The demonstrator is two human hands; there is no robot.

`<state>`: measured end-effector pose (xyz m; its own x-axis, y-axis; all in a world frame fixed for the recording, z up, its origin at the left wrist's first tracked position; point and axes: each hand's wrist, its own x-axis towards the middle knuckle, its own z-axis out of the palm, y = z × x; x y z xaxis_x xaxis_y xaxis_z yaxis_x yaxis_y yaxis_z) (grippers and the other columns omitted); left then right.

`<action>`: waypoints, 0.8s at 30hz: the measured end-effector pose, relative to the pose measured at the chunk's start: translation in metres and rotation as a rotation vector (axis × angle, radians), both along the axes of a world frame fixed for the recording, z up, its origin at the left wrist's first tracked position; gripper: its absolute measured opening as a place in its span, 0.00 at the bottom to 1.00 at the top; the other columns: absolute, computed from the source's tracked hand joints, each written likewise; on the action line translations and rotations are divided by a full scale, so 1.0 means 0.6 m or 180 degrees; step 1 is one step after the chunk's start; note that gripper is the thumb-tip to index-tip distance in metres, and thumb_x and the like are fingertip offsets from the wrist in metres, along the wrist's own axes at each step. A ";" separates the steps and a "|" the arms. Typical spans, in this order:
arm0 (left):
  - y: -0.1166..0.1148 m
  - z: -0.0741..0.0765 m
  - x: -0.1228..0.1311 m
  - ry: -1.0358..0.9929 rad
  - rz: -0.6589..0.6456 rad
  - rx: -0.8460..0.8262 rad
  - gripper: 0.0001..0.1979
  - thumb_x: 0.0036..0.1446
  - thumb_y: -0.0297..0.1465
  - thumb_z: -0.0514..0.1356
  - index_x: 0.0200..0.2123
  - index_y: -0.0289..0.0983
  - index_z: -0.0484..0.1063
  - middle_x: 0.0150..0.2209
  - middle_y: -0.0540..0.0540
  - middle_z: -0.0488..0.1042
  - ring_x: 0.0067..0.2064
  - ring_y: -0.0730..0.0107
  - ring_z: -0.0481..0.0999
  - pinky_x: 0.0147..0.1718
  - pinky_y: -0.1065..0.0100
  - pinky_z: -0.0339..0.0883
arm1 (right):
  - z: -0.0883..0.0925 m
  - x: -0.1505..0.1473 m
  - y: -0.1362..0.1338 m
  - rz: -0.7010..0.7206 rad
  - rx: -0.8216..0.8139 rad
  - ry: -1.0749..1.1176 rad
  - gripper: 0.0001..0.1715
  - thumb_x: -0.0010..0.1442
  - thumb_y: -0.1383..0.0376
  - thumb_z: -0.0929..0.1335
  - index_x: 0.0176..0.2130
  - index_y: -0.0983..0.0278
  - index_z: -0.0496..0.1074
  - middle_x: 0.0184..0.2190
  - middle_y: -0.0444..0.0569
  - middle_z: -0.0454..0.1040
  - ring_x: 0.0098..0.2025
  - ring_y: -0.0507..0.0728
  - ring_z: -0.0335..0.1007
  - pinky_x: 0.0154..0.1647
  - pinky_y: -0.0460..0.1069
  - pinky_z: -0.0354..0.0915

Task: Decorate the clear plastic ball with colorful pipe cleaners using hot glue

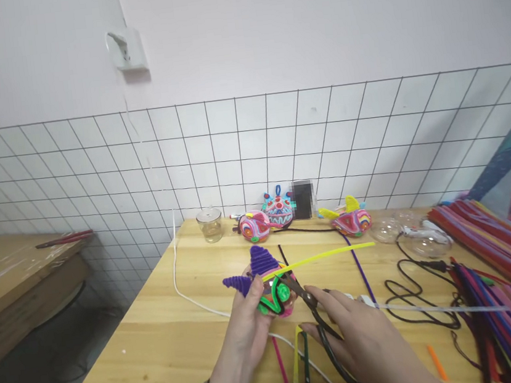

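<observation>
My left hand (247, 320) grips a pipe-cleaner ornament (263, 261) with purple pointed ears, bright green coils and some pink; the thumb lies on its front. A yellow pipe cleaner (331, 257) runs from the ornament out to the right, its far end free. My right hand (359, 334) holds dark-handled scissors (312, 302), fingers in the loops. The blades point up and left against the ornament, close to the yellow strip's near end. Whether the blades touch the strip, I cannot tell. Part of the ornament is hidden behind my thumb.
Behind stand a glass cup (211, 225) and finished ornaments (255, 226). Clear plastic domes (424, 240), a black cord (406, 303) and bundles of pipe cleaners (507, 309) lie on the right. Yellow-and-black-handled pliers (300, 372) and a white cable (199, 307) are near the front.
</observation>
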<state>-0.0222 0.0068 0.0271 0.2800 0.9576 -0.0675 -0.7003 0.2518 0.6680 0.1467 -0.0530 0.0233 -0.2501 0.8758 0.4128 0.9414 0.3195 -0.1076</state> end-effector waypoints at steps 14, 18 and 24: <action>-0.003 0.002 0.000 -0.0568 -0.0353 -0.0024 0.27 0.59 0.44 0.56 0.57 0.35 0.65 0.47 0.37 0.78 0.48 0.53 0.76 0.48 0.53 0.68 | -0.016 0.012 0.000 0.0022 0.0384 0.0324 0.22 0.67 0.52 0.56 0.49 0.62 0.67 0.32 0.51 0.79 0.30 0.60 0.78 0.26 0.49 0.69; -0.001 -0.007 0.003 -0.0187 -0.0361 0.0097 0.21 0.53 0.38 0.64 0.48 0.34 0.72 0.45 0.38 0.78 0.46 0.54 0.77 0.44 0.55 0.70 | -0.014 0.008 -0.005 0.0069 0.0084 0.0600 0.17 0.67 0.55 0.59 0.50 0.61 0.66 0.34 0.50 0.79 0.33 0.59 0.78 0.30 0.49 0.70; -0.005 -0.006 0.008 0.0133 -0.0331 0.0072 0.17 0.48 0.34 0.68 0.41 0.33 0.76 0.40 0.39 0.80 0.39 0.57 0.78 0.39 0.59 0.72 | -0.012 0.001 -0.013 0.0139 -0.0108 0.0857 0.17 0.66 0.59 0.62 0.53 0.60 0.64 0.40 0.52 0.79 0.38 0.60 0.78 0.35 0.50 0.70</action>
